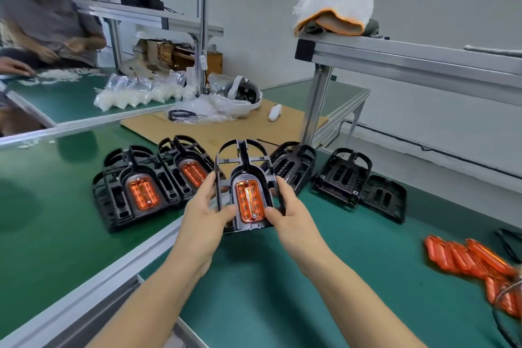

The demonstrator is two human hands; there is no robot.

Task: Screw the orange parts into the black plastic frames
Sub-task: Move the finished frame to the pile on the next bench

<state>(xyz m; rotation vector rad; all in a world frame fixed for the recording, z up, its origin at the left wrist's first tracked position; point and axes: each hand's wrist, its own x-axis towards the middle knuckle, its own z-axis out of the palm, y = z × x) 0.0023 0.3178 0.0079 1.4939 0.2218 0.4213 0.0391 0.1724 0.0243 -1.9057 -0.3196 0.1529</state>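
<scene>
My left hand (204,210) and right hand (291,213) gripped a black frame (245,175) by its sides, fingers curled round the edges, thumbs beside its seated orange part (250,200). Bare green mat (353,251) lay beneath. Beyond my fingers sat finished frames (141,186) left, empty frames (343,175) right.

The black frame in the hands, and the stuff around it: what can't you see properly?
Head view only:
- Held frame: its back is hidden; left hand and right hand cover its sides.
- Screws in its orange part: too small to judge tightness.
- Loose orange parts: blurred, cut off by the right edge.
- Person at far left: blurred, cut off.
</scene>
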